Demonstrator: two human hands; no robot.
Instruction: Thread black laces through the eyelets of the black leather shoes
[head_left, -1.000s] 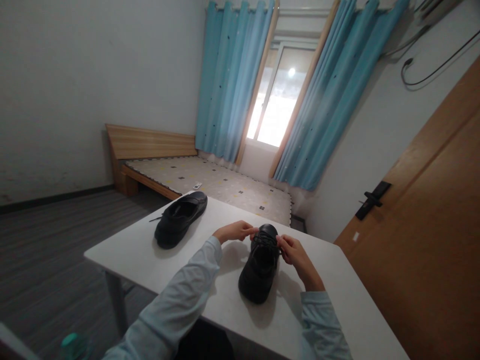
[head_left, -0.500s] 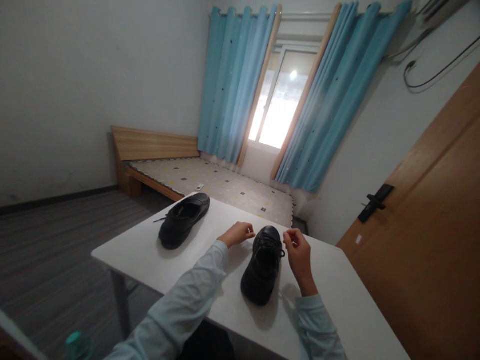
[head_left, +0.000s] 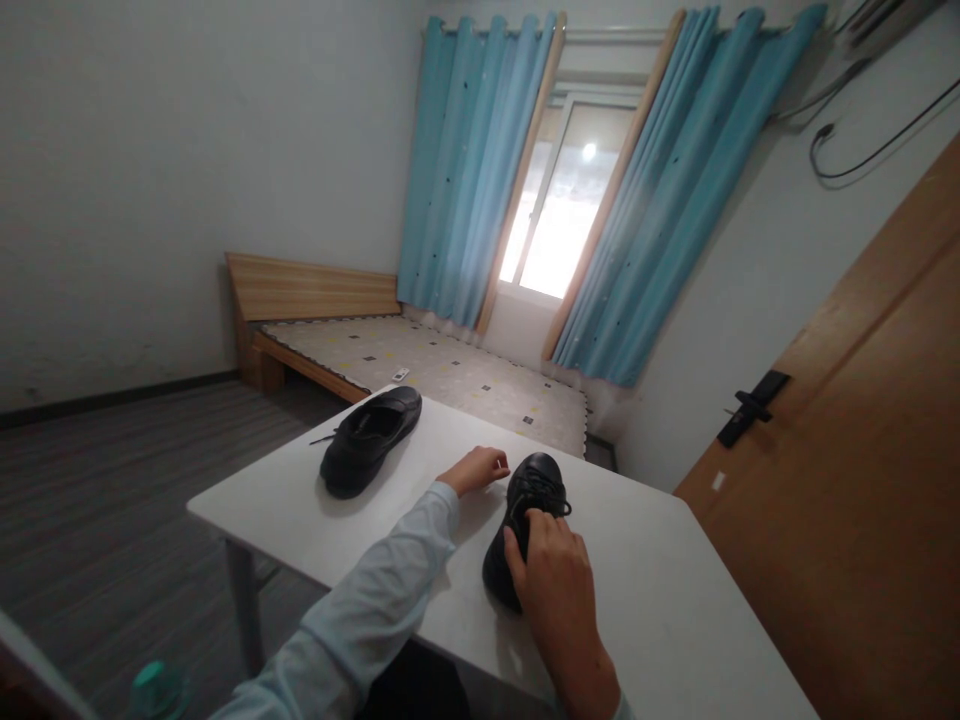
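- I see the laced black leather shoe (head_left: 534,492) mid white counter (head_left: 675,600), toe toward 12 o'clock.
- My right hand (head_left: 556,588) grips its heel; left hand (head_left: 478,468), loosely curled and empty, rests at 9 o'clock.
- Second black shoe (head_left: 370,428) lies well apart at 10 o'clock.

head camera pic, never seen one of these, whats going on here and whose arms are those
The camera sits on a person's head and looks forward and down, so the arms reaching in from the bottom are that person's own. No machine is involved. On the white table lie two black shoes. The right hand rests on top of the near shoe, covering its back half. The left hand sits just beside that shoe's toe, fingers curled. The far shoe lies untouched to the left. Behind are a bed, blue curtains and a wooden door.
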